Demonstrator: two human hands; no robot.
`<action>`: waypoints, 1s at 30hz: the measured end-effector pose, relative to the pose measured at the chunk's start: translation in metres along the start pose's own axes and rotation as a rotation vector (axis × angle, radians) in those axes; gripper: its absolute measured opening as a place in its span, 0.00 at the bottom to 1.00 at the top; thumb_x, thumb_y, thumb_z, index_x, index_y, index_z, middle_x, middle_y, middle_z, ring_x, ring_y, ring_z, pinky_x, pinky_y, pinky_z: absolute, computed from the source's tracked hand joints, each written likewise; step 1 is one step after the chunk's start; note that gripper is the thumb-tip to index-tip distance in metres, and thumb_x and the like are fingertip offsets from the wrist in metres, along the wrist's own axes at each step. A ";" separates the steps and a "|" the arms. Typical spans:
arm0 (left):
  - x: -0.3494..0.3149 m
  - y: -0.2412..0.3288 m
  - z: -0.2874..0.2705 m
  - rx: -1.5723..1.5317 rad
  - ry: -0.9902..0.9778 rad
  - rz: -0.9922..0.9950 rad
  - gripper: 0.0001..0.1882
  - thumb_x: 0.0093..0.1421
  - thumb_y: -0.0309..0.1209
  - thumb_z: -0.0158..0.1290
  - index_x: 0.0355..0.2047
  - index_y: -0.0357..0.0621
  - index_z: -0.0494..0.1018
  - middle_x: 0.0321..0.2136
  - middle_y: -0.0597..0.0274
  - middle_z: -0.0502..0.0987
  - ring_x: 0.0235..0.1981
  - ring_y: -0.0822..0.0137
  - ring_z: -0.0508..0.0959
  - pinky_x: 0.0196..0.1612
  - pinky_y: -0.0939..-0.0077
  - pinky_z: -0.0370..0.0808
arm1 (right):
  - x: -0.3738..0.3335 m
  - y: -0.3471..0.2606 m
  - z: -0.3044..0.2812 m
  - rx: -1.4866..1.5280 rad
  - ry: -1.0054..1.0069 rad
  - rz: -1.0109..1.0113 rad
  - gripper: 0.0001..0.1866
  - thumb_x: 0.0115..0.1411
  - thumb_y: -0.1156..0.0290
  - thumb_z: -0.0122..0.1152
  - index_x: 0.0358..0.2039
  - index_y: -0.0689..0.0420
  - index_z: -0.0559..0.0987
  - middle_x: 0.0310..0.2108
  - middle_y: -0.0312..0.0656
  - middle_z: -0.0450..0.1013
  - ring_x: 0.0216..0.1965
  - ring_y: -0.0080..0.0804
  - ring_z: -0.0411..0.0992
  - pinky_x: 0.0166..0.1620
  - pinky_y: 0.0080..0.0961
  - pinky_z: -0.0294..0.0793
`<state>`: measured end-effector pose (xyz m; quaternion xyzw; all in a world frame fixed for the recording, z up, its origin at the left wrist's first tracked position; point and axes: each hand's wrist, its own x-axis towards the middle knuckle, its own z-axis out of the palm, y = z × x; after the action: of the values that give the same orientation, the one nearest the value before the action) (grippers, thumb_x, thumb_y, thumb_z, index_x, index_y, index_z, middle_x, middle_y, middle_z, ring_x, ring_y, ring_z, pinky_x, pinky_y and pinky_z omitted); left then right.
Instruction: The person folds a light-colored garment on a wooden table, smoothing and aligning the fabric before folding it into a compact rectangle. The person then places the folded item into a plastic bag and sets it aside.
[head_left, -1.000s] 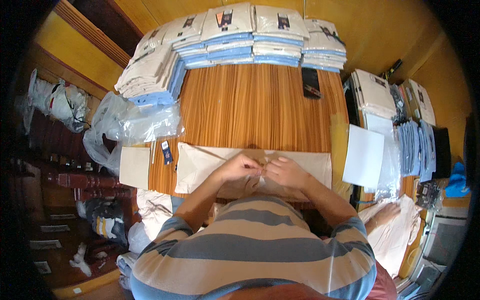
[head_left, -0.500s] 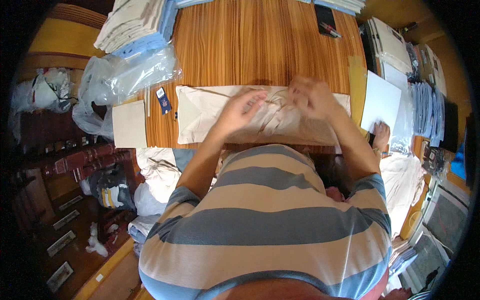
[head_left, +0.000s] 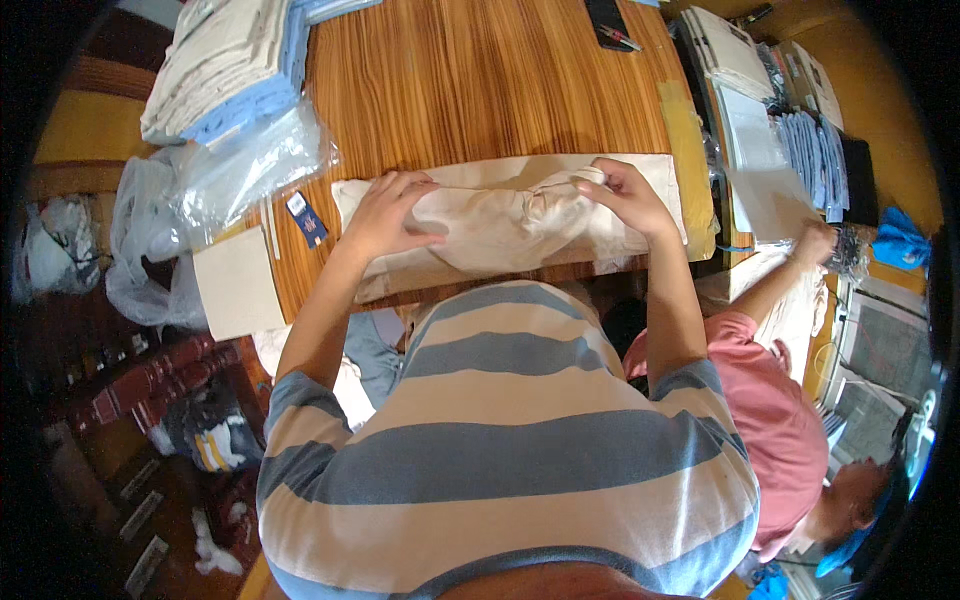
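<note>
A folded beige garment lies lengthwise across the near part of the wooden table, its middle raised and wrinkled. My left hand rests on its left part, with the thumb spread wide from the fingers. At the far edge on the right, my right hand has its fingers and thumb closed over a bunched part of the cloth. Left of the garment lies a dark blue hang tag. Beside that is a flat beige piece.
Stacked folded garments and clear plastic bags occupy the left side. A dark phone-like object with a pen lies at the far right. Another person in a pink shirt reaches toward garment piles on the right.
My hands have moved apart: the left outward to the left, the right onto the cloth's far edge. The view has shifted, and the co-worker's body now shows on the right.
</note>
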<state>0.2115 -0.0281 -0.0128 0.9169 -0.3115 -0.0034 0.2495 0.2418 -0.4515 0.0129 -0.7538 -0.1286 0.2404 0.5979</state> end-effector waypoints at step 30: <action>-0.012 -0.051 0.024 0.160 0.025 -0.060 0.12 0.68 0.38 0.54 0.35 0.42 0.78 0.33 0.55 0.77 0.43 0.50 0.75 0.48 0.55 0.75 | -0.006 0.075 0.006 -1.096 0.385 -0.393 0.20 0.66 0.54 0.65 0.43 0.61 0.85 0.45 0.45 0.81 0.44 0.38 0.80 0.46 0.35 0.79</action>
<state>0.2270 0.0025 -0.0588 0.9427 -0.2803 0.0254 0.1791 0.2266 -0.4687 -0.0591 -0.9436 -0.2599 -0.1160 0.1691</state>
